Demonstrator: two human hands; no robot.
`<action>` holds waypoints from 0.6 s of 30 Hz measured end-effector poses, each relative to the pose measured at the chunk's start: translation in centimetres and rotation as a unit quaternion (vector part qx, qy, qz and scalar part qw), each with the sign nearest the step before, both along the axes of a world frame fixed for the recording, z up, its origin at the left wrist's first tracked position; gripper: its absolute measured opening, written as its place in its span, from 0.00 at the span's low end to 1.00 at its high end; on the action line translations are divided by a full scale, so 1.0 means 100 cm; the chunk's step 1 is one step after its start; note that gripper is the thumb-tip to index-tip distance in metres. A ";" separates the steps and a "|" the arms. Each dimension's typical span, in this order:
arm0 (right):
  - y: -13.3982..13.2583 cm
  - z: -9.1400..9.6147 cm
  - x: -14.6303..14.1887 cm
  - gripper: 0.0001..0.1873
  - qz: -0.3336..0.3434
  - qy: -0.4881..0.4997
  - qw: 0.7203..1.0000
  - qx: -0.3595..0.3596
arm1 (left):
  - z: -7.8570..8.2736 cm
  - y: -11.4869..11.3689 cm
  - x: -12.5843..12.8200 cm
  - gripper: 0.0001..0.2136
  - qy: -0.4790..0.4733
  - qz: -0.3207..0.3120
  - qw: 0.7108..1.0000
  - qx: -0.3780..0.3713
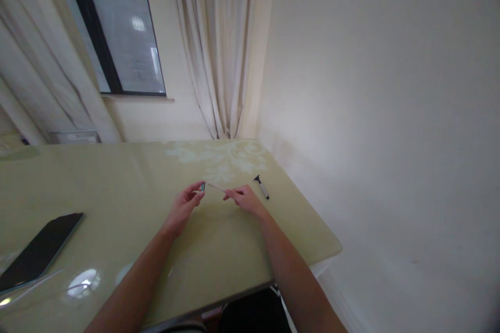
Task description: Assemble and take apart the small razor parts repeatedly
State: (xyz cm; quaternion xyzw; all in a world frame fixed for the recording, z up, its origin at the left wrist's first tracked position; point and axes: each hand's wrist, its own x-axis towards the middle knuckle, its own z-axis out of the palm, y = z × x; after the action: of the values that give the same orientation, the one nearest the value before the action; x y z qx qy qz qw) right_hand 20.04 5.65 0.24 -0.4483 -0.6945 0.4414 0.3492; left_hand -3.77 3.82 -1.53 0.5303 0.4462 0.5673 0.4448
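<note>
My left hand (188, 202) pinches a small dark and teal rectangular piece that looks like a razor cartridge (202, 187) between thumb and fingers, a little above the table. Facing it, my right hand (242, 199) grips a thin pale stick (216, 187), whose far tip points left and comes close to the cartridge. Whether tip and cartridge touch, I cannot tell. Just beyond my right hand lies a razor (262, 187) with a grey and black handle, its black top end turned away from me.
The glossy yellow-green table (128, 182) meets the white wall (371, 114) on its right side. A dark flat panel (42, 250) lies at the left. Behind the table hang curtains (219, 47) beside a window (121, 26). A black seat (255, 312) shows below the front edge.
</note>
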 end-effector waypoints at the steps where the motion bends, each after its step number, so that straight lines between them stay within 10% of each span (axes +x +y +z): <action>1: 0.000 0.000 0.000 0.30 0.023 0.009 1.000 -0.006 | -0.001 0.000 0.000 0.31 -0.006 -0.002 1.000 -0.001; 18: -0.008 0.003 -0.007 0.28 0.009 -0.022 0.999 0.044 | -0.004 -0.004 0.000 0.32 -0.008 -0.011 0.999 -0.035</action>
State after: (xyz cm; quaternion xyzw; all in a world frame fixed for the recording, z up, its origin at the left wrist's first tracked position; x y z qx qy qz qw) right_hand 19.39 4.88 0.53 -0.4362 -0.7248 0.4031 0.3491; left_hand -3.80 3.38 -1.95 0.5145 0.4563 0.5506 0.4732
